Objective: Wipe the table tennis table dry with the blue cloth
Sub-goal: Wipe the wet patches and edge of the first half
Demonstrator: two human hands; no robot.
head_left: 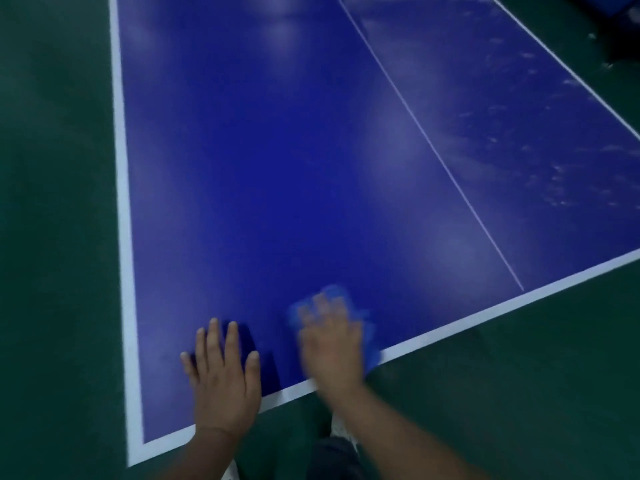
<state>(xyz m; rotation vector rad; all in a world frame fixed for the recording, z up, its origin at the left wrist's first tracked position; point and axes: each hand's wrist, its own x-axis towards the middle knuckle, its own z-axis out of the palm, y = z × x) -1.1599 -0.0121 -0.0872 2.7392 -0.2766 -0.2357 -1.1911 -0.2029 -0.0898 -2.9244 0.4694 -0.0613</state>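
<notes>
The blue table tennis table (277,150) with white border lines fills the view. My left hand (223,379) lies flat on its near end, fingers spread and straight. To its right my right hand (329,344) presses down on the blue cloth (337,294), which shows beyond the fingertips and along the hand's right side near the white end line. The right hand and cloth are motion-blurred, so I cannot tell how the fingers lie. Pale water streaks (554,174) cover the right half of the table beyond the thin white centre line (429,140).
Green floor (52,237) surrounds the table on the left and near side. A dark blue object (620,26) stands off the far right corner. My shoes and dark trousers (339,452) show below the table's near edge.
</notes>
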